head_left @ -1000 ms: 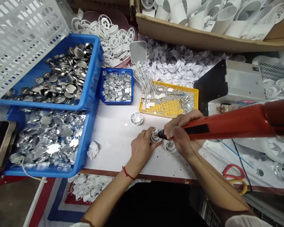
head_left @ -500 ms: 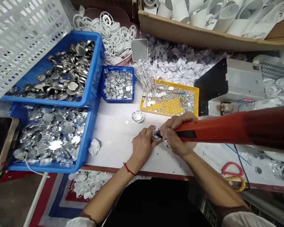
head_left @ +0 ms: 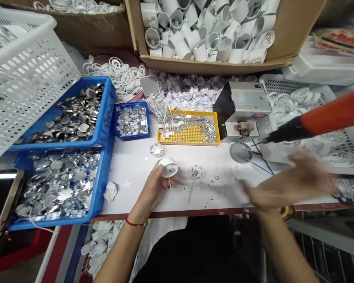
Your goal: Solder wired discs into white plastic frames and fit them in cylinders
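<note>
My left hand (head_left: 155, 184) is closed round a small white round part (head_left: 168, 167), lifted a little above the white table (head_left: 135, 165). A second round part (head_left: 197, 172) with a thin wire lies just to its right, and a third (head_left: 156, 149) lies behind it. My right hand (head_left: 286, 182) is smeared by motion over the table's right side, its fingers unclear. The orange tool (head_left: 321, 120) with a black tip hangs above it, apart from the hand.
Two blue bins hold metal discs (head_left: 73, 114) and foil pieces (head_left: 59, 181); a small blue tray (head_left: 132, 121) and a yellow tray (head_left: 188, 131) sit behind. A grey machine (head_left: 244, 110), white basket (head_left: 23, 74), cardboard box of white tubes (head_left: 212, 35) and a phone (head_left: 0, 196) surround the table.
My right hand has let go of the orange tool and swung right. The tool rose away to the right. My left hand picked up the round part. The view tilted up.
</note>
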Demonstrator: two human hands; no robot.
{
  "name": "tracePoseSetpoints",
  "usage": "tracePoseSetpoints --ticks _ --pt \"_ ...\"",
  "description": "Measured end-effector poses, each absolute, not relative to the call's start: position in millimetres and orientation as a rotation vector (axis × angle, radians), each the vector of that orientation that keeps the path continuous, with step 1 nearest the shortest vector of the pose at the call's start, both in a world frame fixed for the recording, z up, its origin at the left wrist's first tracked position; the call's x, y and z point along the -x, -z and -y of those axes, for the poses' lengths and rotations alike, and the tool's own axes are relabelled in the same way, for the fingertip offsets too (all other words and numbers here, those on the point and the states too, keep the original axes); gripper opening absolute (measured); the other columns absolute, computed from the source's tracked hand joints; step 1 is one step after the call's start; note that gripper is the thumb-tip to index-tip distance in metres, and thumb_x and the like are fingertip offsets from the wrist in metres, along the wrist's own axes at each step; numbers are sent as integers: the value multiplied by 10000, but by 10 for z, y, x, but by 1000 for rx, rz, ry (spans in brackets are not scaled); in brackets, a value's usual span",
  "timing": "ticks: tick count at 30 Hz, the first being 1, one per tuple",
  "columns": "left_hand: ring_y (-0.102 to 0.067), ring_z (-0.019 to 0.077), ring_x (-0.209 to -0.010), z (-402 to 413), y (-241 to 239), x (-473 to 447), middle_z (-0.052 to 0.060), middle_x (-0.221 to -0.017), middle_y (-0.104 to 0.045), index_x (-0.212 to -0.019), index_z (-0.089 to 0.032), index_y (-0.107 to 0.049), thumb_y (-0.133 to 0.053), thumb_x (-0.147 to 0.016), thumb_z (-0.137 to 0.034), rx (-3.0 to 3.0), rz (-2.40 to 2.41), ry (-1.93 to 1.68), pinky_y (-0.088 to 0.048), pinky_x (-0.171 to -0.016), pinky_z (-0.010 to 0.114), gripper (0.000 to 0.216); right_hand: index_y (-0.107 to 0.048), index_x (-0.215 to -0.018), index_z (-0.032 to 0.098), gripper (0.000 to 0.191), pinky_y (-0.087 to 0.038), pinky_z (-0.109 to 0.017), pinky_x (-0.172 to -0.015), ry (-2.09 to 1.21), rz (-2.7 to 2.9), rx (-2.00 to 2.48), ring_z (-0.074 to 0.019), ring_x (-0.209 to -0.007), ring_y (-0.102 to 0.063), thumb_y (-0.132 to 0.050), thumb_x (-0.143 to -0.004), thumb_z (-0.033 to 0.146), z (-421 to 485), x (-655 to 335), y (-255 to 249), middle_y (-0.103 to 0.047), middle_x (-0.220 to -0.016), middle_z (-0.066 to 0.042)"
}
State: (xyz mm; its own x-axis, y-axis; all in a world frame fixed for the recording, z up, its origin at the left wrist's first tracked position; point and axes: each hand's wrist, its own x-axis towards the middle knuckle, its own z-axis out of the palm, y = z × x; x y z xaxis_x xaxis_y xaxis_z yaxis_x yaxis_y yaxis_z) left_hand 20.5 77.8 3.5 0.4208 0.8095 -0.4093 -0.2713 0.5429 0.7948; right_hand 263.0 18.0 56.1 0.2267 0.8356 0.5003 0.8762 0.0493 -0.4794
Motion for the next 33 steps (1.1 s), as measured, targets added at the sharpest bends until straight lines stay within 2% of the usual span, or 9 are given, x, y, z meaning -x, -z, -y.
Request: tracePoseSetpoints --ticks 6,9,12,18,21,23,26,28,33 --pt "-645 194 -731 -682 134 -488 51 -841 -665 -890 -160 -571 -554 -808 -547 -1104 -1120 -680 -521 -611 296 396 -442 -1235 222 512 -358 -556 -1018 -500 1861 1668 -337 -1279 -466 -661 -796 367 -72 -2308 555 -587 -1274 -135" --pt "-635 199 -837 -664 214 -498 50 -898 -668 -990 -161 -583 -599 -796 -478 -1227 -1214 -713 -512 -736 315 372 -473 -1097 226 380 -361 -485 -1034 -773 1709 1592 -284 -1271 -493 -660 -769 277 -175 -2396 401 -615 -1258 -101" --pt "-620 196 -777 -594 277 -492 29 -858 -654 -1161 -174 -507 -549 -849 -443 -1357 -1327 -709 -497 -768 365 414 -480 -1045 222 370 -469 -348 -858 -942 1818 1637 -232 -1065 -617 -635 -711 188 -243 -2519 -37 -652 -1145 -68" --pt "-513 296 -1106 -406 366 -500 134 -1132 -594 -1065 -169 -550 -467 -902 -371 -1740 -1495 -745 -390 -969 507 272 -629 -855 138 267 -417 -406 -826 -466 2557 2048 -284 -809 -646 -745 -660 279 -485 -2328 -536 -686 -838 -126" --pt "-511 295 -1121 -705 175 -398 155 -1158 -585 -1113 -156 -535 -441 -930 -369 -1964 -1526 -767 -402 -963 489 296 -661 -902 177 393 -433 -369 -815 -465 2580 1973 -269 -860 -647 -802 -627 419 -828 -2315 -621 -701 -910 -101" --pt "-554 259 -1062 -1159 -71 -429 129 -1109 -621 -1152 -159 -519 -425 -957 -375 -2208 -1522 -715 -426 -945 428 306 -648 -1010 193 386 -430 -373 -839 -273 2428 2051 -269 -926 -638 -714 -742 463 -1226 -2405 -692 -696 -1000 -102" --pt "-573 236 -1086 -2028 -420 -749 118 -1112 -642 -1196 -160 -515 -394 -984 -347 -2409 -1544 -484 -418 -970 393 307 -532 -1215 58 395 -403 -434 -863 14 2144 2243 -328 -1055 -595 -442 -951 338 -1975 -2527 -734 -616 -1173 -252" --pt "-578 259 -1103 -2532 -517 -1050 141 -1109 -645 -1194 -126 -537 -512 -940 -290 -2432 -1547 -409 -420 -980 416 303 -501 -1221 -17 432 -403 -437 -859 68 2056 2314 -353 -1062 -597 -515 -922 294 -2408 -2538 -671 -607 -1154 -307" --pt "-618 217 -1009 -3103 -276 -1390 100 -1150 -617 -1156 -129 -583 -589 -909 -334 -2361 -1598 -235 -523 -876 432 321 -576 -1102 49 288 -414 -382 -878 88 2007 2364 -249 -961 -648 -567 -896 250 -2846 -2505 -365 -687 -1023 -182"
